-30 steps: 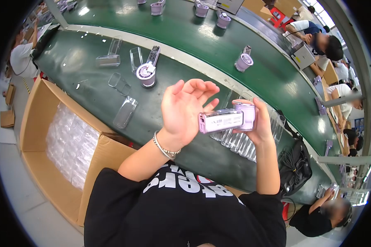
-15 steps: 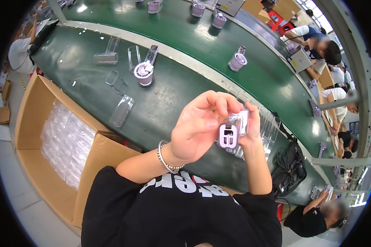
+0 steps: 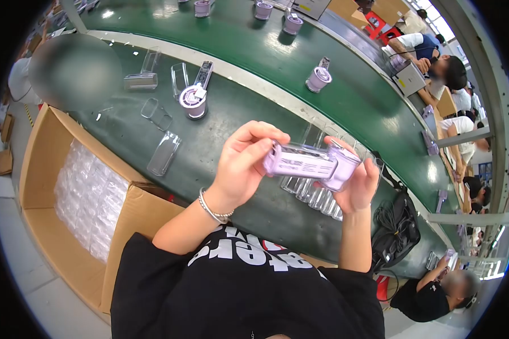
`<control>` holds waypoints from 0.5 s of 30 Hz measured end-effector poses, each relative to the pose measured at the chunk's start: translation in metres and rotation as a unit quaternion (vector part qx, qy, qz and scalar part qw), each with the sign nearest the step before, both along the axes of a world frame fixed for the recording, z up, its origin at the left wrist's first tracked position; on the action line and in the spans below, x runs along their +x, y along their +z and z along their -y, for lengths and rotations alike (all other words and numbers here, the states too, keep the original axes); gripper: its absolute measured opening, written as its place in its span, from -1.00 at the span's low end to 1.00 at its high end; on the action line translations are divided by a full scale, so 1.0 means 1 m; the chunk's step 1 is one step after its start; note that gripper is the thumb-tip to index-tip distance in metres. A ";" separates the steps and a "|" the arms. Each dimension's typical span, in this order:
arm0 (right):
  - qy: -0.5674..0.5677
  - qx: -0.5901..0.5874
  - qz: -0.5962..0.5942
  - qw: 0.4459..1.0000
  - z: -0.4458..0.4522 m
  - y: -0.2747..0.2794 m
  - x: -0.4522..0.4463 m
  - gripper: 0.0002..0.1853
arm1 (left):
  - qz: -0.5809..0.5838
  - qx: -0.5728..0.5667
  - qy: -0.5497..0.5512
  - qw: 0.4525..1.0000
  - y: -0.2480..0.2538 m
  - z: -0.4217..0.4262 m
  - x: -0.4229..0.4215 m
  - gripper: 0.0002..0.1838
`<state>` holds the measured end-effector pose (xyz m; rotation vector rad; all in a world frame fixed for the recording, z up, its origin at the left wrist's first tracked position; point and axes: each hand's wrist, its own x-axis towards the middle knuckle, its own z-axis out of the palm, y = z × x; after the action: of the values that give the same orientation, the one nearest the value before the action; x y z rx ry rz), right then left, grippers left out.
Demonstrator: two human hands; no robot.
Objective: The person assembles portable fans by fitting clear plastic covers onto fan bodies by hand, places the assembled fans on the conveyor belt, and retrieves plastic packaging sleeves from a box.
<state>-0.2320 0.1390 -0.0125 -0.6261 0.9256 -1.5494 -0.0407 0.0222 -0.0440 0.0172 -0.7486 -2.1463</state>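
Lilac unit (image 3: 311,164) held level above the green bench (image 3: 226,110)

A person in a black T-shirt (image 3: 249,288) has the piece up just right of the middle of the frame, its printed label facing this way. The right hand (image 3: 356,189) grasps the rounded cup end, fingers curved around it. The left hand (image 3: 237,166), bracelets (image 3: 212,208) at its wrist, pinches the slim end between thumb and fingertips.

Below and behind the piece, clear covers (image 3: 314,203) lie side by side. A second lilac unit (image 3: 194,107) stands upper left of centre, with a loose clear cover (image 3: 164,153) lower down from it. At the frame's left, an open cardboard box (image 3: 37,169) contains clear plastic pieces (image 3: 87,198). A black bag (image 3: 398,229) with a coiled cable sits at the right, and co-workers line the far right edge.
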 end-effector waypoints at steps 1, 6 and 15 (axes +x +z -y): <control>-0.012 -0.005 -0.024 1.000 -0.001 0.002 0.002 -0.10 | -0.019 0.064 -0.045 0.997 -0.008 0.002 0.002 -0.86; -0.033 -0.020 -0.101 0.994 -0.001 0.013 0.009 -0.11 | -0.079 0.156 -0.093 0.980 -0.025 -0.002 0.003 -0.82; -0.047 -0.015 -0.141 0.989 -0.004 0.018 0.010 -0.15 | 0.005 -0.039 -0.166 0.985 -0.003 0.022 0.018 -0.66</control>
<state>-0.2217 0.1434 0.0055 -0.8488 1.1606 -1.5857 -0.0229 0.0003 -0.0467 -0.1479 -0.8932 -2.4300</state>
